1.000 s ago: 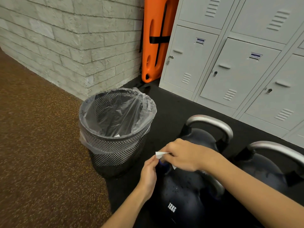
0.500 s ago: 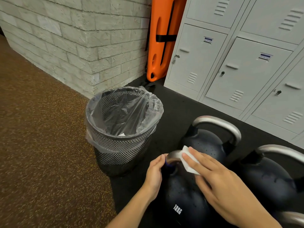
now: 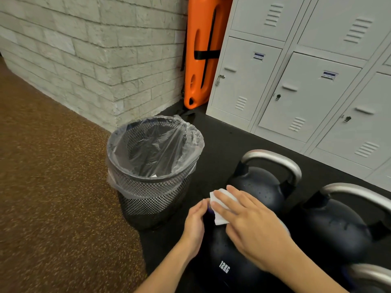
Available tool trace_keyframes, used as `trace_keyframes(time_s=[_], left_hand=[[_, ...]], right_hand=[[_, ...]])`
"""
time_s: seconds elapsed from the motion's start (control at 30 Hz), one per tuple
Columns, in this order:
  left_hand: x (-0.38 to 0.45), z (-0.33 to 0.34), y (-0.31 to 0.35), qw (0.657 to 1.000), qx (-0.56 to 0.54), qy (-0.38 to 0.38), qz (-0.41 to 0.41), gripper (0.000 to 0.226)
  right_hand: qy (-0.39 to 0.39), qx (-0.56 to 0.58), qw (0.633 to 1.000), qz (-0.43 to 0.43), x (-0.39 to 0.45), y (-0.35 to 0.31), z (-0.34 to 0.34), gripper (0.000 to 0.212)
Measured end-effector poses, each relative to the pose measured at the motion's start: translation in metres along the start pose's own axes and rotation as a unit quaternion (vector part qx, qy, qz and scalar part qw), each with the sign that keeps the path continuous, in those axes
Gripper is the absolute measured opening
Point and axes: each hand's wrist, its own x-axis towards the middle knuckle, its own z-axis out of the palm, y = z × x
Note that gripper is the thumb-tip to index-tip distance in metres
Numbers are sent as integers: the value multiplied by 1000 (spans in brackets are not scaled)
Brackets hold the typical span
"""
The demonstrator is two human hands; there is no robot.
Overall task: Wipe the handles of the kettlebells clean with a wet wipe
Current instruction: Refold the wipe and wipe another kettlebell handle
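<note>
a: head view. nearest kettlebell [image 3: 228,261], dark, marked "12kg" in white, stands on the black floor mat [image 3: 222,136] at the mat's near edge, close to its left edge.

b: the hands?

a: right hand [image 3: 251,220] lies flat over the top of that kettlebell, fingers stretched out, pressing a white wet wipe [image 3: 220,206] down where the handle is. not closed around it; more a flat press than a grasp. the handle itself is hidden under hand and wipe.

b: left?

a: left hand [image 3: 195,223] is against the left side of the same kettlebell's top, fingers curved onto it, fingertips just beside the wipe. whether it truly clamps the bell, cannot tell.

b: other bells?

a: second kettlebell [image 3: 260,187] behind the first, steel handle [image 3: 275,161] bare. third kettlebell [image 3: 338,227] to the right, grey handle partly cut by the frame. a fourth handle [image 3: 370,273] shows at the lower right corner.

b: surroundings?

a: black mesh waste bin [image 3: 154,199] with a clear plastic liner [image 3: 152,149], at the mat's left edge, near the first bell but apart. a scrap of white lies inside. brown speckled floor [image 3: 53,197] left, brick wall [image 3: 95,56] behind, orange board [image 3: 203,51] leaning in the corner, white lockers [image 3: 306,85] along the mat's far edge.
</note>
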Motion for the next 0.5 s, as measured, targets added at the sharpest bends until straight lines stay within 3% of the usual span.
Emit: trace_keyframes(time_s=[0.17, 0.33, 0.5], left_hand=[[1, -1, -2, 1000, -7, -15, -6, 30], [-1, -2, 1, 999, 4, -33, -15, 34], [-2, -3, 2, 999, 2, -33, -20, 35]], right_hand=[[5, -67, 998, -12, -1, -3, 11, 58], [-70, -91, 990, -80, 9, -1, 23, 68], [2, -80, 991, -107, 8, 5, 24, 65]])
